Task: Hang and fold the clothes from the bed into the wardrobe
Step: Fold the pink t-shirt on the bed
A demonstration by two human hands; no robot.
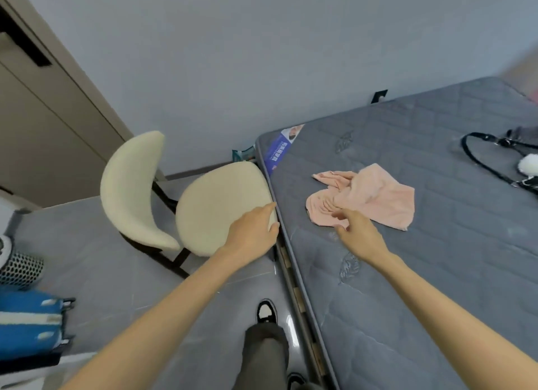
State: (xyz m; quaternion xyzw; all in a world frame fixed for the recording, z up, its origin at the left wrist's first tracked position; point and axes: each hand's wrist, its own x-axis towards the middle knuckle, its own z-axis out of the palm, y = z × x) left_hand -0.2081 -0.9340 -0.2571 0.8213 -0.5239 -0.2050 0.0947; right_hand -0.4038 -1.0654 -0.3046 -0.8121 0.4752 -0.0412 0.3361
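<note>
A crumpled pink garment [369, 199] lies on the bare grey mattress [407, 273] near its left edge. My right hand [356, 232] hovers at the garment's near edge, fingers relaxed and stretched toward it, holding nothing. My left hand [251, 232] reaches out over the gap between the chair and the bed, fingers straight, empty. The beige wardrobe door [43, 122] stands at the far left.
A cream chair [215, 206] stands tight against the bed's left side. A black-strapped bag with a white fluffy charm [500, 162] lies at the mattress's right. A blue suitcase [29, 322] and a mesh-sided object [17, 267] sit at the left on the grey floor.
</note>
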